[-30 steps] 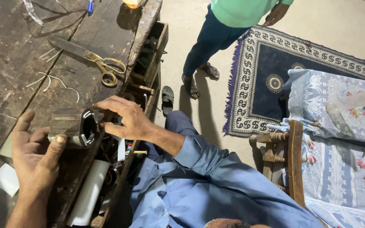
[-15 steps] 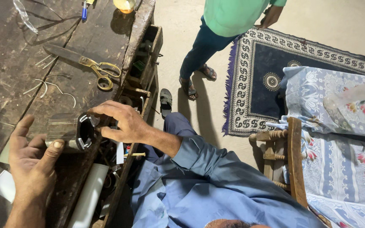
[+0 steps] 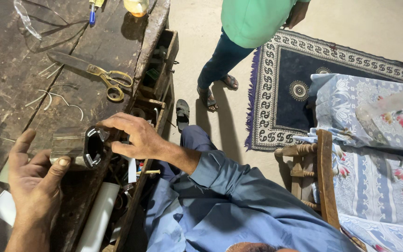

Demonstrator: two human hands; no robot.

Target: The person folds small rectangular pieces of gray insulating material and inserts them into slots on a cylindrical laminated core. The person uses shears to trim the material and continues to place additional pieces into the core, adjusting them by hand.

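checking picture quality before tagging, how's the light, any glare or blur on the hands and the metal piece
Head view: dim light, dark bench; left hand and right hand sharp, no motion blur; soft sheen on the metal piece, brighter glint on the scissors; a standing person's shadow falls on the pale floor; wide-angle stretch at the edges.

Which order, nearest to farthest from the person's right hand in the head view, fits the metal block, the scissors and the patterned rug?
From the right hand:
1. Metal block, touching its fingertips, on the bench edge.
2. Scissors, farther up the bench.
3. Patterned rug, on the floor, across from the bench.
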